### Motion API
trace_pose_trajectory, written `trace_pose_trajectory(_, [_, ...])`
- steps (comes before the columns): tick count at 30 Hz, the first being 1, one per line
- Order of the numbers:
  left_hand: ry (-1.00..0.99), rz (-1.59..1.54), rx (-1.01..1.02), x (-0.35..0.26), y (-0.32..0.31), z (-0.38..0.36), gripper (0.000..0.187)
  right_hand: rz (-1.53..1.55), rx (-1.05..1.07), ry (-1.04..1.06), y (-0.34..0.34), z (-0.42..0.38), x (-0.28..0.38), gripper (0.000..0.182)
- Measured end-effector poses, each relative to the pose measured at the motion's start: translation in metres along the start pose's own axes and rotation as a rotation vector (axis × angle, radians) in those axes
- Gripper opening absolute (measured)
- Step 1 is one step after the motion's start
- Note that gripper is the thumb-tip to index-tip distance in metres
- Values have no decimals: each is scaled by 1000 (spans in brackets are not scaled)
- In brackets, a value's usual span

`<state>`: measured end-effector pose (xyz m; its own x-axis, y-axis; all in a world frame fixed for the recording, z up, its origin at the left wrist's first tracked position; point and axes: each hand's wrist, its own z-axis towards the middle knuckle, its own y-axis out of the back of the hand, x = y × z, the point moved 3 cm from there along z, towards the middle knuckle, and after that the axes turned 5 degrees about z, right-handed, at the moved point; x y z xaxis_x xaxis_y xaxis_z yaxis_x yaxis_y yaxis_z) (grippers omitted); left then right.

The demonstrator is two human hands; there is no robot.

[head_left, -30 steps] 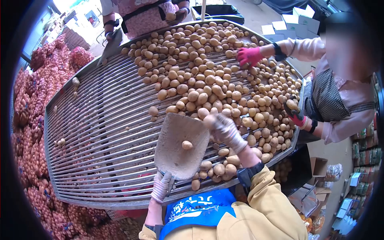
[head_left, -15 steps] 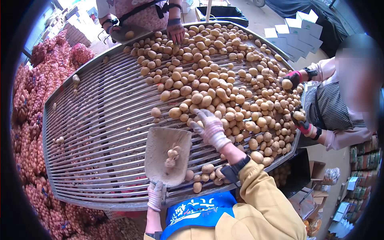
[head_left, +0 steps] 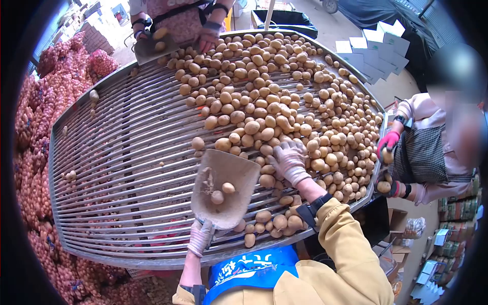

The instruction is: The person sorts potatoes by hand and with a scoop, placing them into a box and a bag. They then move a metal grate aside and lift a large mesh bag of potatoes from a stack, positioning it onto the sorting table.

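Observation:
My left hand [head_left: 200, 238], in a pale knit glove, is closed round the handle of a metal scoop [head_left: 239, 201] tilted over the slatted rack. Two small potatoes [head_left: 222, 193] and a dry stringy clump [head_left: 207, 182] lie in its pan. Right of the scoop, my gloved right hand [head_left: 291, 161] reaches palm down onto the potato pile [head_left: 269, 109]. Its thumb stands apart from its bent fingers, whose tips are partly hidden among potatoes. Several loose potatoes [head_left: 269, 221] rest at the rack's near edge, below my right forearm.
The metal rack [head_left: 127, 168] spans the view. Across it, one person holds another scoop [head_left: 155, 48]; at the right, another person holds potatoes in gloved hands [head_left: 390, 141]. Filled mesh sacks [head_left: 38, 173] line the left. White boxes [head_left: 378, 48] and a dark bin [head_left: 284, 21] stand behind.
My right hand has moved right and pressed lower into the pile. Two potatoes now show in my scoop, which has shifted slightly up and right. The far person's scoop now holds more potatoes.

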<state>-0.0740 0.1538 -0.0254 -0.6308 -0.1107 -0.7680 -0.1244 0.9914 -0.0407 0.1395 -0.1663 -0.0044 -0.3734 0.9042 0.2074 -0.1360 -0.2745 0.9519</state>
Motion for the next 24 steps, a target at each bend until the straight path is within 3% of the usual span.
trace_pose_trajectory(2, [-13, -54, 58, 1, -20, 7, 28, 249, -141, -12, 4, 28, 13, 30])
trace_pose_trajectory(4, [11, -78, 96, -4, -32, 5, 27, 176, -143, 38, 5, 62, 29, 40])
trace_pose_trajectory(5, [27, -57, 94, -8, -35, 2, 28, 124, -66, -2, -13, 76, 30, 42])
trace_pose_trajectory(6, [45, -37, 91, -12, -37, -2, 29, 45, -149, 46, -51, 87, 21, 42])
trace_pose_trajectory(8, [14, -61, 85, -13, -34, -2, 28, 6, 113, -42, -54, 106, 22, 32])
trace_pose_trajectory(10, [-5, 13, 1, -20, -26, -6, 28, 101, 211, -114, -37, 99, 26, 39])
trace_pose_trajectory(13, [13, -11, 7, -31, -26, 3, 27, 741, 100, 148, 24, 61, 47, 54])
trace_pose_trajectory(14, [43, -15, 36, -29, -23, 6, 25, 800, 67, 112, 30, 58, 40, 57])
trace_pose_trajectory(16, [47, -26, 26, -27, -25, 11, 24, 519, -48, -116, -7, 65, -20, 53])
trace_pose_trajectory(18, [54, -1, 39, -23, -22, 14, 22, 253, -23, -285, -22, 59, -59, 52])
trace_pose_trajectory(22, [74, 46, 11, -29, -21, 12, 21, 157, 54, -347, -22, 65, -64, 51])
trace_pose_trajectory(24, [47, 72, 45, -26, -16, 19, 22, 345, 93, -452, -16, 74, -64, 49])
